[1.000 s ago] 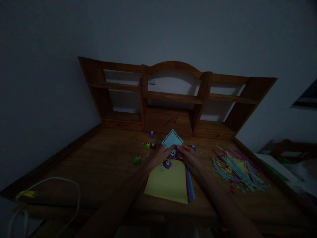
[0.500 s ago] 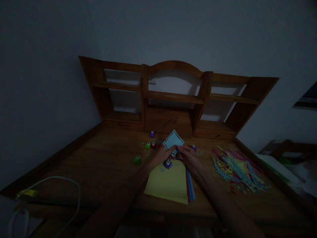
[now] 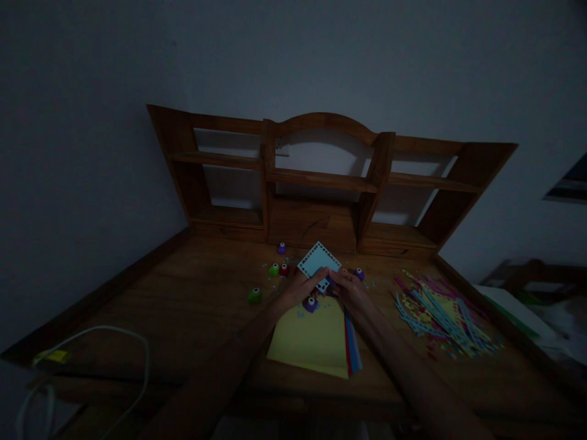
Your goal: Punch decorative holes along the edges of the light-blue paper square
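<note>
A light blue sheet of paper (image 3: 317,259) with small shapes punched along its edges is tilted like a diamond. My left hand (image 3: 300,288) is closed on its lower left part, thumb on top. At the sheet's lower right edge, my right hand (image 3: 351,289) closes round a purple craft punch (image 3: 332,280), mostly hidden by the fingers. Just below the hands, another purple craft punch (image 3: 310,304) rests at the top of a yellow paper stack (image 3: 309,339). Small blue cut-outs lie scattered around.
Left of my hands are green punches (image 3: 255,296), a red punch (image 3: 284,269) and a purple one (image 3: 282,249). Coloured paper strips (image 3: 443,311) lie heaped on the right. A wooden shelf unit (image 3: 316,180) stands behind; a white cable (image 3: 114,329) crosses the left front.
The blue sheet has shifted slightly left and turned a little in my hands. My right hand's fingers have changed position slightly around the purple punch. The other punches have stayed put.
</note>
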`<act>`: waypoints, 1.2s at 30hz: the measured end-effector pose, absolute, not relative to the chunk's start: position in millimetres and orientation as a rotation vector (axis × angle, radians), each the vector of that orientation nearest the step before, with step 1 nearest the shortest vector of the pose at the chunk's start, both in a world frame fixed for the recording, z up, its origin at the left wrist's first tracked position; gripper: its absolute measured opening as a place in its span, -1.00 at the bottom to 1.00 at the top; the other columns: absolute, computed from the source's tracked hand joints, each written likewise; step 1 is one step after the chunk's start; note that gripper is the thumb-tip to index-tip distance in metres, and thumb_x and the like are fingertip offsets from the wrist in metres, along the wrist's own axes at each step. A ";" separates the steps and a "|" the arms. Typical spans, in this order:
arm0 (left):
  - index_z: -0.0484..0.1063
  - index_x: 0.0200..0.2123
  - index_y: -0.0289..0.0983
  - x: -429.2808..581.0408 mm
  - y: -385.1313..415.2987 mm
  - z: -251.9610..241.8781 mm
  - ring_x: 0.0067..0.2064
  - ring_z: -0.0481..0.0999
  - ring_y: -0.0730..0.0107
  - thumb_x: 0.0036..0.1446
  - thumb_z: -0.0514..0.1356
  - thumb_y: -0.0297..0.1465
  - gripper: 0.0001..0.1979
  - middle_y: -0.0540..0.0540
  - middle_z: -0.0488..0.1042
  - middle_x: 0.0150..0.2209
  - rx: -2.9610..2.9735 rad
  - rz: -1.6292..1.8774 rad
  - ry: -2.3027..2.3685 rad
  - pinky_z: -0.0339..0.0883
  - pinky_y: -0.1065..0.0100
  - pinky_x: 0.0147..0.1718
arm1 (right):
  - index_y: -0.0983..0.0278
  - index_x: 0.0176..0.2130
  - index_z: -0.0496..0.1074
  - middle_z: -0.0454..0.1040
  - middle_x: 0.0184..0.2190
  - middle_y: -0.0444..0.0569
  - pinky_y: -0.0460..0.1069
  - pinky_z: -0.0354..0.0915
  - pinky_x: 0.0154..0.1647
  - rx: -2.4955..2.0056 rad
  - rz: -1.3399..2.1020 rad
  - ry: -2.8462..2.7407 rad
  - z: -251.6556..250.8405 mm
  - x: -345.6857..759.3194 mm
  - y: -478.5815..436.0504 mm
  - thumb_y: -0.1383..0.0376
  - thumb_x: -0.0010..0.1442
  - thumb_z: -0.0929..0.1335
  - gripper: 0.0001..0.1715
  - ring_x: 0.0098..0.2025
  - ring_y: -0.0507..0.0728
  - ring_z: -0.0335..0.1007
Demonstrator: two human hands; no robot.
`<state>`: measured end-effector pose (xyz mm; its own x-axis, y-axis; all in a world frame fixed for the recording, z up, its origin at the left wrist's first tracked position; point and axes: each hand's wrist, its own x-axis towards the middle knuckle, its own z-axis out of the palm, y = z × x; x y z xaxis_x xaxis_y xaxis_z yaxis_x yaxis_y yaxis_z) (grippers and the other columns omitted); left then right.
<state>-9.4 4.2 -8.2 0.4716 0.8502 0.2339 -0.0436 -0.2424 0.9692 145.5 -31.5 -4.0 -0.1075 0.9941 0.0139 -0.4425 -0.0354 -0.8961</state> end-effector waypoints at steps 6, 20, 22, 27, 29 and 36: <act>0.40 -0.21 -0.31 -7.9 8.4 -14.7 -0.53 0.36 0.44 0.18 0.04 -0.02 -0.54 -0.07 0.46 -0.43 1.587 0.975 0.712 0.27 0.39 -0.55 | 0.28 -0.40 0.51 0.48 -0.45 -0.10 -0.07 0.25 -0.42 -0.796 1.482 -0.949 -4.6 145.7 -31.4 0.24 -0.02 0.50 -0.82 -0.48 0.01 0.35; 0.42 -0.22 -0.31 -6.2 14.7 -14.9 -0.29 0.46 0.31 0.17 0.10 -0.11 -0.64 -0.13 0.50 -0.27 1.593 1.101 0.794 0.39 0.33 -0.34 | 0.27 -0.38 0.48 0.46 -0.47 -0.12 -0.09 0.17 -0.47 -0.913 1.416 -0.937 -11.5 147.8 -26.7 0.16 -0.04 0.51 -0.73 -0.51 -0.01 0.28; 0.42 -0.23 -0.30 -6.4 15.9 -16.2 -0.27 0.46 0.30 0.16 0.10 -0.11 -0.64 -0.13 0.50 -0.24 1.591 1.111 0.793 0.39 0.33 -0.33 | 0.27 -0.39 0.48 0.46 -0.48 -0.13 -0.08 0.16 -0.48 -0.937 1.400 -0.924 -10.7 149.1 -26.2 0.14 -0.05 0.51 -0.72 -0.52 0.00 0.28; 0.42 -0.17 -0.30 -5.8 14.8 -15.6 -0.27 0.47 0.32 0.14 0.12 -0.12 -0.63 -0.12 0.50 -0.20 1.563 1.090 0.768 0.39 0.32 -0.30 | 0.26 -0.38 0.49 0.48 -0.44 -0.13 -0.07 0.18 -0.48 -0.949 1.395 -0.869 -6.4 149.0 -27.9 0.16 -0.08 0.52 -0.72 -0.49 0.01 0.31; 0.42 -0.18 -0.30 -5.6 14.5 -15.7 -0.27 0.47 0.32 0.14 0.12 -0.12 -0.64 -0.11 0.50 -0.21 1.569 1.085 0.753 0.38 0.31 -0.27 | 0.26 -0.38 0.50 0.49 -0.42 -0.12 -0.07 0.19 -0.47 -0.942 1.387 -0.843 -5.4 147.9 -28.8 0.17 -0.08 0.52 -0.73 -0.47 0.01 0.32; 0.40 -0.25 -0.31 -5.3 15.0 -17.3 -0.33 0.43 0.37 0.15 0.11 -0.12 -0.65 -0.09 0.48 -0.30 1.591 1.101 0.711 0.35 0.37 -0.36 | 0.25 -0.43 0.49 0.49 -0.43 -0.12 -0.07 0.18 -0.47 -0.922 1.379 -0.831 -6.8 146.0 -27.8 0.17 -0.10 0.53 -0.75 -0.46 0.02 0.31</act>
